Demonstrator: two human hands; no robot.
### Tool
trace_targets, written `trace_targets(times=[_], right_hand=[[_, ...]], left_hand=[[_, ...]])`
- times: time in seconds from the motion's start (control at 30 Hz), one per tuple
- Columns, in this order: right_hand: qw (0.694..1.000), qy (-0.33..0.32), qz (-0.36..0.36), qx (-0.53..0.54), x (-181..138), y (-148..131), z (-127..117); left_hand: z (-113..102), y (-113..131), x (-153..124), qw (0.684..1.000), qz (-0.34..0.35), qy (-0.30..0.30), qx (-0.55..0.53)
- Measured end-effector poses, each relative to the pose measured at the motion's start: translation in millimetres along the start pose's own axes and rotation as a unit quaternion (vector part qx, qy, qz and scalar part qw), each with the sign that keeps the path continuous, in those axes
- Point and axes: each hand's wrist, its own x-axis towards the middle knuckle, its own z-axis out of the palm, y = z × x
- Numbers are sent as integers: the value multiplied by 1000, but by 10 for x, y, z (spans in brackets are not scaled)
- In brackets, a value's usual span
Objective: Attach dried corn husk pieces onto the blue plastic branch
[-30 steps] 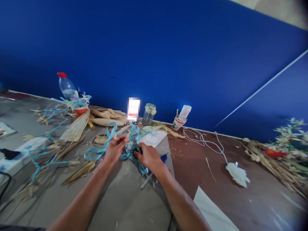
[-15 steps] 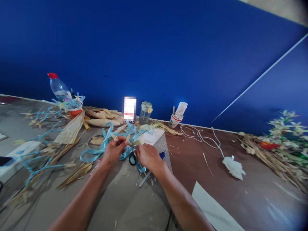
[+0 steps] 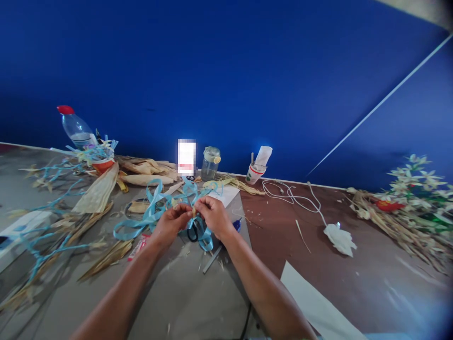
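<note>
Right hand (image 3: 214,217) has moved off the black-handled scissors (image 3: 192,233) and meets the left hand (image 3: 171,224); both pinch a small tan husk piece (image 3: 194,212) above the tangled blue ribbon (image 3: 153,208). Behind stands a lidded jar (image 3: 211,166), contents unclear. To its right, a paper cup (image 3: 255,174) holds white paper (image 3: 264,156) and a stick (image 3: 252,158). At far left, a red-capped bottle (image 3: 75,126) contains clear liquid (image 3: 81,140), behind an orange cup (image 3: 103,165) holding blue strips (image 3: 95,151).

One left hand (image 3: 170,225) and one right hand (image 3: 215,217), that makes two in play! Plus one red-capped bottle (image 3: 76,128), one lidded jar (image 3: 210,167), one red-rimmed white cup (image 3: 254,175) and one power strip (image 3: 40,218)!
</note>
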Motion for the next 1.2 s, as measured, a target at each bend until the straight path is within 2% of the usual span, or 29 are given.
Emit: trace_targets(times=[0.17, 0.57, 0.97, 1.2], right_hand=[[999, -25, 27, 17, 6, 24, 7], [996, -61, 67, 21, 13, 59, 17], [974, -79, 140, 158, -20, 15, 73], [976, -66, 137, 155, -17, 77, 118]], left_hand=[[-11, 47, 3, 998, -13, 16, -55], [-56, -6, 8, 996, -55, -51, -38], [15, 42, -13, 995, 26, -62, 74], [31, 50, -43, 993, 68, -49, 83]])
